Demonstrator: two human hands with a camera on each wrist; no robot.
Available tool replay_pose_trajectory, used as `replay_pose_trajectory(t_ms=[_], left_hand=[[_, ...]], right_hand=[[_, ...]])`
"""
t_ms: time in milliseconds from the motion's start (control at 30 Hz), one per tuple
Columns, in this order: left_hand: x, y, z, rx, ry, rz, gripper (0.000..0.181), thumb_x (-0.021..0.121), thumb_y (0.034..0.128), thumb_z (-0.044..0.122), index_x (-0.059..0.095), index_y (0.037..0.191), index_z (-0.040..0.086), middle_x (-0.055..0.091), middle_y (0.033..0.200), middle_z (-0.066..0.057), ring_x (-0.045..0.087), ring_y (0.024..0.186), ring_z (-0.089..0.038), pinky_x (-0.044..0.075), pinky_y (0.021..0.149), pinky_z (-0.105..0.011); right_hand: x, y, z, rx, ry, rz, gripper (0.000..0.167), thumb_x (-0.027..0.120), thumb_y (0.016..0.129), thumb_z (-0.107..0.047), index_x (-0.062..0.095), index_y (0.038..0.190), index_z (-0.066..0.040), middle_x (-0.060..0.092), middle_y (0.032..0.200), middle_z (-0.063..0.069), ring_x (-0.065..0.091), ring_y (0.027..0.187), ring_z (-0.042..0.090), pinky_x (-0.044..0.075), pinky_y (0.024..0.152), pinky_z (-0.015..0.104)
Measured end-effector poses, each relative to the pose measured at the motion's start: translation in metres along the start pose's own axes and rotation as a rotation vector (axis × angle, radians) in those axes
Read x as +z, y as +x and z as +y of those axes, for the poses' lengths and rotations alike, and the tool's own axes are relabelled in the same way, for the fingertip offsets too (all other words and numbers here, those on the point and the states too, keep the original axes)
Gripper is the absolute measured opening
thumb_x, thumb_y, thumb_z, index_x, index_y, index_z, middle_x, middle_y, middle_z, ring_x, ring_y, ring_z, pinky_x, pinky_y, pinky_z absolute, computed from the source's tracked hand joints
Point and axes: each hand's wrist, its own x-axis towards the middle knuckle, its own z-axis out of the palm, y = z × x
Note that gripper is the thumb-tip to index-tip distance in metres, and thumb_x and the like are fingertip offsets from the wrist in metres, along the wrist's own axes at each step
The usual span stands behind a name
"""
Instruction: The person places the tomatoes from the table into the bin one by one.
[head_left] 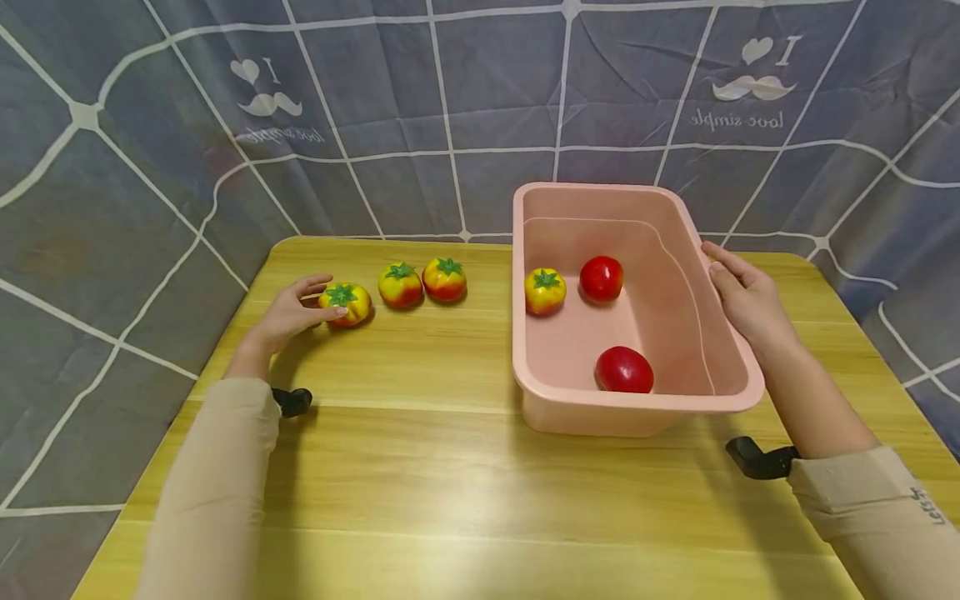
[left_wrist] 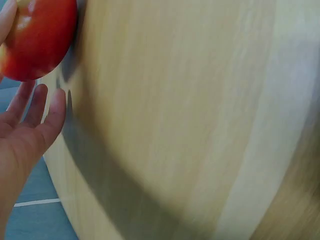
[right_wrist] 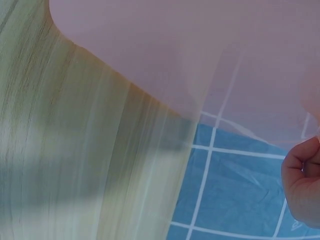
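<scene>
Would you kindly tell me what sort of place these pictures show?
Probably an indoor workspace staged for recording, though I can't be certain: a wooden table with a grey, white-gridded curtain behind and beside it, and glossy, toy-like tomatoes laid out on top.

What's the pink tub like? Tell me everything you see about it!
The pink tub is deep, with rounded corners, a rim turned outward and smooth walls that look like plastic. A faint line runs along the inside. Its open top faces up, over the right part of the wooden table. Inside are a yellow-and-red tomato with a green top and two red fruits. The right hand grips its right side at the rim.
</scene>
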Motion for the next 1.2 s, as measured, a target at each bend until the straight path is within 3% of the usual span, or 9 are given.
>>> replay_pose_trajectory(t_ms=[100, 200, 433, 600, 700, 867, 1033, 1200], left_hand=[[0.004, -0.001, -0.002, 0.007, -0.021, 0.011, 0.076, 0.069, 0.0855, 0.019, 0.026, 0.145, 0.002, 0.031, 0.143, -0.021, 0.037, 0.122, -0.032, 0.041, 0.086, -0.014], [0.006, -0.001, -0.003, 0.014, -0.031, 0.021, 0.072, 0.069, 0.0855, 0.019, 0.029, 0.144, 0.001, 0.035, 0.138, -0.02, 0.04, 0.115, -0.026, 0.041, 0.079, -0.01], [0.008, -0.003, -0.004, 0.003, -0.051, 0.022, 0.07, 0.067, 0.087, 0.017, 0.03, 0.144, 0.0, 0.036, 0.134, -0.02, 0.041, 0.108, -0.02, 0.043, 0.077, -0.011], [0.009, -0.003, -0.006, -0.003, -0.086, 0.018, 0.067, 0.064, 0.0886, 0.012, 0.028, 0.144, 0.0, 0.034, 0.134, -0.02, 0.041, 0.106, -0.017, 0.044, 0.075, -0.011], [0.008, -0.003, -0.006, -0.012, -0.113, 0.011, 0.067, 0.062, 0.0895, 0.01, 0.026, 0.145, -0.001, 0.034, 0.134, -0.02, 0.042, 0.103, -0.015, 0.045, 0.074, -0.012], [0.008, -0.004, 0.001, -0.007, -0.116, 0.018, 0.066, 0.061, 0.0903, 0.012, 0.026, 0.144, 0.0, 0.033, 0.135, -0.02, 0.044, 0.101, -0.013, 0.047, 0.075, -0.014], [0.006, -0.006, 0.012, 0.001, -0.087, 0.017, 0.067, 0.061, 0.0906, 0.015, 0.025, 0.145, 0.002, 0.031, 0.139, -0.022, 0.041, 0.11, -0.02, 0.045, 0.078, -0.014], [0.004, -0.006, 0.018, 0.007, -0.064, 0.012, 0.068, 0.062, 0.0901, 0.019, 0.027, 0.145, 0.003, 0.033, 0.138, -0.019, 0.042, 0.109, -0.02, 0.048, 0.08, -0.02]], right_hand=[[-0.001, -0.001, 0.0, 0.003, 0.03, 0.0, 0.056, 0.045, 0.096, -0.039, 0.031, 0.146, -0.019, 0.036, 0.145, 0.005, 0.054, 0.086, -0.011, 0.046, 0.069, 0.008], [-0.001, -0.001, 0.001, 0.007, 0.072, 0.005, 0.057, 0.047, 0.095, -0.039, 0.033, 0.146, -0.019, 0.04, 0.142, 0.002, 0.054, 0.086, -0.011, 0.046, 0.07, 0.008], [-0.001, -0.002, 0.003, 0.015, 0.051, 0.014, 0.059, 0.048, 0.094, -0.041, 0.033, 0.146, -0.019, 0.038, 0.144, 0.003, 0.054, 0.087, -0.012, 0.045, 0.071, 0.008], [-0.001, -0.002, 0.003, 0.014, 0.104, 0.007, 0.059, 0.05, 0.093, -0.04, 0.033, 0.145, -0.018, 0.044, 0.137, 0.0, 0.056, 0.085, -0.01, 0.046, 0.07, 0.009], [0.0, -0.002, 0.002, 0.009, 0.082, 0.008, 0.06, 0.05, 0.093, -0.041, 0.033, 0.146, -0.018, 0.046, 0.131, -0.002, 0.056, 0.085, -0.01, 0.047, 0.07, 0.009], [0.0, -0.001, 0.001, 0.009, 0.122, -0.003, 0.059, 0.05, 0.094, -0.038, 0.033, 0.146, -0.018, 0.048, 0.125, -0.005, 0.057, 0.084, -0.009, 0.047, 0.069, 0.009], [-0.001, 0.0, 0.001, 0.009, 0.217, -0.016, 0.055, 0.05, 0.095, -0.032, 0.033, 0.145, -0.016, 0.049, 0.126, -0.005, 0.058, 0.083, -0.008, 0.047, 0.067, 0.009], [0.0, -0.001, -0.001, 0.008, 0.167, -0.005, 0.056, 0.049, 0.095, -0.034, 0.033, 0.145, -0.016, 0.044, 0.137, 0.0, 0.057, 0.084, -0.009, 0.046, 0.068, 0.008]])
